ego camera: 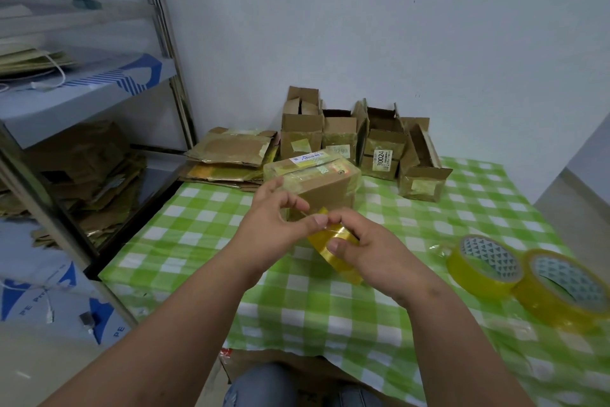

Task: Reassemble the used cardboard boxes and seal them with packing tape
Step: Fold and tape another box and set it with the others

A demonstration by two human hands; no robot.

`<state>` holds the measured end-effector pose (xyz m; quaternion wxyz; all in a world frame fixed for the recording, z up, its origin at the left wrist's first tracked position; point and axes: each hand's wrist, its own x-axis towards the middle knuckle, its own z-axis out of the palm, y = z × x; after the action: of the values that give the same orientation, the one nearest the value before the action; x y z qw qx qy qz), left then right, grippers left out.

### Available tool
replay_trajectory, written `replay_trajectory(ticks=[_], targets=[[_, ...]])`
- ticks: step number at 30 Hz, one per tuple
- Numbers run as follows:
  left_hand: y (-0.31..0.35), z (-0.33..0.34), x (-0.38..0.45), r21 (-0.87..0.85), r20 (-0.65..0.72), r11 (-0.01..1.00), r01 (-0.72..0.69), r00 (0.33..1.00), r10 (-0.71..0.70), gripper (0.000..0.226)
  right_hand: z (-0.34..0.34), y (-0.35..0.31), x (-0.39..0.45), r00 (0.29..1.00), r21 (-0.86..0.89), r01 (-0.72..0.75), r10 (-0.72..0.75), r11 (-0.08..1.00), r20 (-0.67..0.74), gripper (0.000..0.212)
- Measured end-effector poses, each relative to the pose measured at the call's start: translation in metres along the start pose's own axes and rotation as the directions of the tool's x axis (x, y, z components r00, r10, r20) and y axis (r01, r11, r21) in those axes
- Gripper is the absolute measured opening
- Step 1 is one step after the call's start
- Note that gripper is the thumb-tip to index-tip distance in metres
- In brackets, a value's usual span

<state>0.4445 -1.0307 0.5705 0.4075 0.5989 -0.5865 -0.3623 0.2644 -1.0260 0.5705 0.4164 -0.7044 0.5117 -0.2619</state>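
My right hand (373, 248) grips a roll of yellowish clear packing tape (333, 249) above the green-checked table (330, 307). My left hand (274, 225) pinches at the tape's loose end on top of the roll, thumb against the right hand's fingertip. Just behind both hands sits a closed cardboard box (317, 180), wrapped in old tape and labels.
Several opened cardboard boxes (363, 142) stand along the wall at the table's back. A stack of flattened boxes (231, 155) lies at the back left. Two more tape rolls (534, 278) lie on the right. A metal shelf (82, 129) with flattened cardboard stands at left.
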Motion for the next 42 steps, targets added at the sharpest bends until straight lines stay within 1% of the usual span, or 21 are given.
replay_trajectory(ticks=[2, 4, 6, 8, 9, 12, 15, 18, 19, 21, 22, 24, 26, 27, 31, 33, 37, 42], targets=[[0.003, 0.0, -0.002, -0.026, 0.052, 1.0, -0.008, 0.999, 0.01, 0.024, 0.002, 0.0, 0.001, 1.0, -0.035, 0.001, -0.001, 0.999, -0.004, 0.027], [0.005, 0.002, -0.002, -0.052, 0.06, 0.998, -0.026, 0.998, 0.029, 0.015, 0.004, -0.001, 0.002, 1.0, -0.051, 0.004, -0.005, 0.999, -0.009, 0.027], [0.005, 0.006, -0.001, -0.096, 0.037, 0.995, -0.021, 0.999, 0.024, 0.009, 0.005, -0.001, 0.003, 1.0, -0.04, 0.003, -0.003, 0.999, -0.017, 0.024], [0.004, 0.011, -0.001, -0.151, -0.004, 0.989, -0.012, 1.0, 0.011, 0.012, 0.005, -0.002, 0.004, 1.0, -0.042, -0.001, -0.001, 0.999, -0.031, 0.022], [0.003, 0.013, -0.001, -0.148, -0.028, 0.989, -0.015, 1.0, 0.01, 0.014, 0.005, -0.002, 0.004, 0.999, -0.062, -0.003, 0.001, 0.998, -0.042, 0.022], [0.001, 0.015, 0.002, -0.065, -0.074, 0.997, -0.051, 0.996, 0.046, 0.013, 0.007, -0.005, 0.004, 0.998, -0.137, -0.013, 0.004, 0.99, -0.067, 0.024], [0.004, 0.017, -0.001, -0.063, -0.074, 0.997, -0.052, 0.996, 0.047, 0.011, 0.006, -0.01, 0.002, 0.998, -0.224, -0.006, -0.007, 0.974, -0.057, 0.019], [0.006, 0.018, -0.005, 0.12, -0.116, 0.987, -0.105, 0.986, 0.119, 0.005, 0.005, -0.019, -0.001, 0.996, -0.372, 0.025, -0.055, 0.928, -0.072, 0.018], [0.005, 0.018, -0.006, 0.167, -0.122, 0.979, -0.115, 0.983, 0.136, 0.006, 0.005, -0.022, -0.002, 0.996, -0.405, 0.021, -0.056, 0.914, -0.074, 0.019], [0.004, 0.018, -0.01, 0.191, -0.149, 0.973, -0.131, 0.976, 0.161, 0.003, 0.008, -0.027, -0.002, 0.997, -0.445, 0.005, -0.04, 0.895, -0.069, 0.02], [0.004, 0.017, -0.013, 0.185, -0.166, 0.972, -0.142, 0.971, 0.173, 0.008, 0.009, -0.029, -0.002, 0.997, -0.462, -0.001, -0.033, 0.887, -0.066, 0.021], [0.004, 0.016, -0.017, 0.161, -0.187, 0.978, -0.135, 0.968, 0.165, 0.032, 0.013, -0.034, -0.002, 0.997, -0.5, -0.002, -0.035, 0.866, -0.066, 0.023], [0.007, 0.012, -0.017, 0.093, -0.173, 0.991, -0.093, 0.979, 0.108, 0.042, 0.016, -0.036, -0.003, 0.997, -0.522, -0.012, -0.032, 0.853, -0.077, 0.026], [0.01, 0.01, -0.016, 0.089, -0.16, 0.993, -0.08, 0.983, 0.093, 0.044, 0.019, -0.036, -0.003, 0.996, -0.528, -0.012, -0.036, 0.849, -0.081, 0.027], [0.011, 0.002, -0.016, 0.185, -0.079, 0.981, -0.062, 0.994, 0.078, 0.038, 0.028, -0.032, -0.002, 0.994, -0.585, 0.004, -0.068, 0.811, -0.088, 0.028], [0.009, -0.001, -0.018, 0.226, -0.052, 0.971, -0.074, 0.995, 0.088, 0.032, 0.033, -0.031, -0.001, 0.993, -0.608, 0.004, -0.074, 0.794, -0.09, 0.029], [0.003, -0.002, -0.024, 0.301, -0.017, 0.944, -0.137, 0.989, 0.15, 0.029, 0.043, -0.031, 0.0, 0.987, -0.67, 0.005, -0.11, 0.742, -0.114, 0.029], [-0.011, -0.006, -0.028, 0.288, -0.021, 0.946, -0.151, 0.986, 0.164, 0.028, 0.057, -0.031, 0.002, 0.971, -0.728, 0.024, -0.189, 0.686, -0.146, 0.029]])
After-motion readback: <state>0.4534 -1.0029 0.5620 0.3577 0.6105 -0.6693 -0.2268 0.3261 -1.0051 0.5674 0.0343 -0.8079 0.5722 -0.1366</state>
